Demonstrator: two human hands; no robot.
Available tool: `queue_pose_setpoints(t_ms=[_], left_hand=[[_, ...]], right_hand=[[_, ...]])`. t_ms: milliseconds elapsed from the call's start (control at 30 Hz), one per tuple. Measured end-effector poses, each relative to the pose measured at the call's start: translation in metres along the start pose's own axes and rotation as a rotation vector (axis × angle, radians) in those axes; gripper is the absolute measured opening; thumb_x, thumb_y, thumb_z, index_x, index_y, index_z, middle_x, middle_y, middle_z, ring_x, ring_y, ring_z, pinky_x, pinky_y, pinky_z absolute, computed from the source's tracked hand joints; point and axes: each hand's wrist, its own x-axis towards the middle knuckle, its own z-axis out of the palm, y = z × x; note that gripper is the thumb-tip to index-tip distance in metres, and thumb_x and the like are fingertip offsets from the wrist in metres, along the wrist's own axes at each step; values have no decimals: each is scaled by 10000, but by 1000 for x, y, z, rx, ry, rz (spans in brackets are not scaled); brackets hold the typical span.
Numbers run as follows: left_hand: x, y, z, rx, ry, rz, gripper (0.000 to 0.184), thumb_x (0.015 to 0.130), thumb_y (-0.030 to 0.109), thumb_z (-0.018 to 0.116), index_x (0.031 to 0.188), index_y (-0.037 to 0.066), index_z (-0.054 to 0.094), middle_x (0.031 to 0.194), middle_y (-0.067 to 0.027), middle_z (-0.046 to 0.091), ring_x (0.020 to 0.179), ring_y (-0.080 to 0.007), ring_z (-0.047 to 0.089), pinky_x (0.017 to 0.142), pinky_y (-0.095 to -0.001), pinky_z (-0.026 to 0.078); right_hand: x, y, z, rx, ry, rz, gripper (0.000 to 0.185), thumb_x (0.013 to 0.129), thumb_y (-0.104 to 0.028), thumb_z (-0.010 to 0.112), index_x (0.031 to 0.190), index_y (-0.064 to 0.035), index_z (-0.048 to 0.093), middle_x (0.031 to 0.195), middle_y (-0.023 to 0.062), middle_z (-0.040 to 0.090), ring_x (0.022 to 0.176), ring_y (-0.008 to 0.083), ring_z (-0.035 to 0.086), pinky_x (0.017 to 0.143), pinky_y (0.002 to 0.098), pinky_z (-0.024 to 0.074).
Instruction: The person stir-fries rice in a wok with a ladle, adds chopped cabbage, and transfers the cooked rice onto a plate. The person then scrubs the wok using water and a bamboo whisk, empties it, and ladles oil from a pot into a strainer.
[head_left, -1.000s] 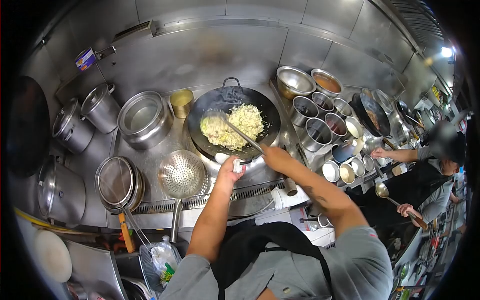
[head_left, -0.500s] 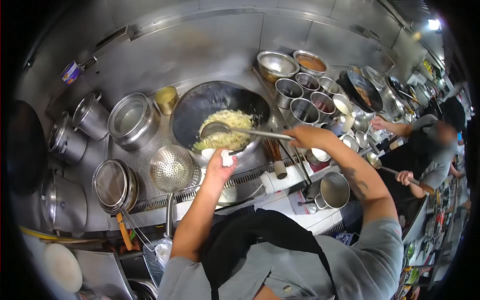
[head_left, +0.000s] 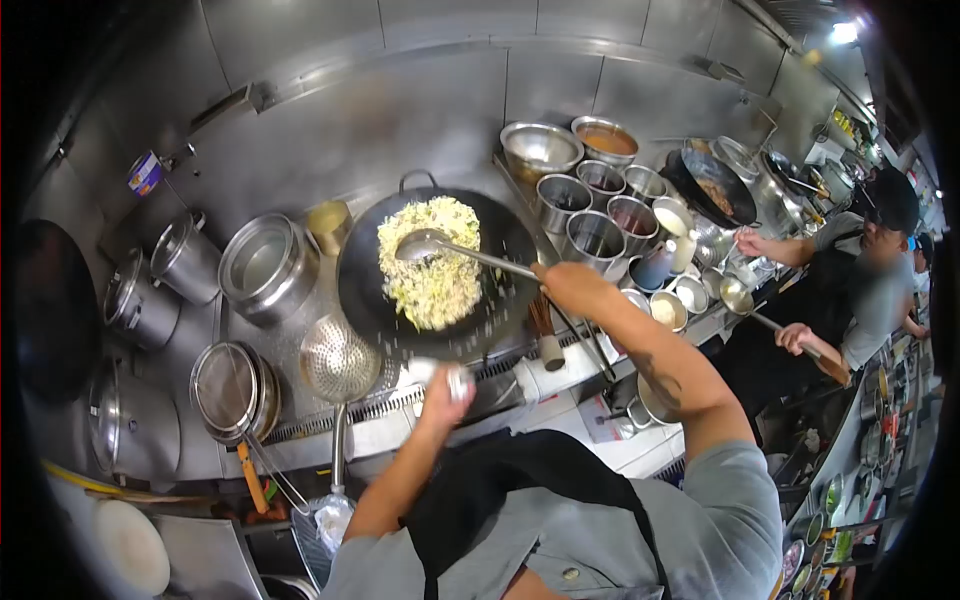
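A black wok (head_left: 365, 270) holds a pale yellow and green mass of fried rice (head_left: 432, 300), with loose grains scattered over its near side. At the wok's near edge, my left hand (head_left: 440, 402) is closed around a folded white cloth (head_left: 459, 382); the grip on the wok is blurred and partly hidden. My right hand (head_left: 575, 290) is wrapped around the handle of a metal ladle (head_left: 425, 243). The ladle's bowl rests among the rice in the upper part of the wok.
Left of the wok are a skimmer (head_left: 338, 358), a mesh strainer (head_left: 228, 390) and a steel pot (head_left: 265, 265). Several sauce containers (head_left: 595, 235) stand to the right. Beyond them, a co-worker (head_left: 800, 310) holds another ladle (head_left: 737, 296). A bamboo brush (head_left: 550, 350) lies near the front ledge.
My left hand has come nearer my body, and the wok's far handle now shows. The rice has spread up and across the wok. My right hand and ladle have shifted slightly left.
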Motion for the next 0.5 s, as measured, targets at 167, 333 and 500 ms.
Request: queue_pose_setpoints(t_ms=[167,333,500], left_hand=[[-30,33,66,-49,181,46,87,863,228,563,853,143,575,700,-26,589,618,-186,582,500,-341,507],[-32,53,92,40,86,-1,107,867,228,562,871,122,546,763,-53,581,674,-195,568,511,-322,505],[-4,79,88,-35,23,15,105,874,165,525,797,96,541,697,-70,568,622,-196,564,533,-329,524]], right_hand=[[-38,-21,-77,29,-122,-59,365,872,-196,572,1206,-54,534,900,202,649,836,384,636,737,484,500],[-63,2,-100,189,-244,-339,503,840,-209,631,1297,-49,496,793,235,626,745,372,636,675,439,483],[-20,3,-40,-2,-206,-164,430,859,-192,582,1252,-28,517,829,217,643,752,381,633,667,456,495]])
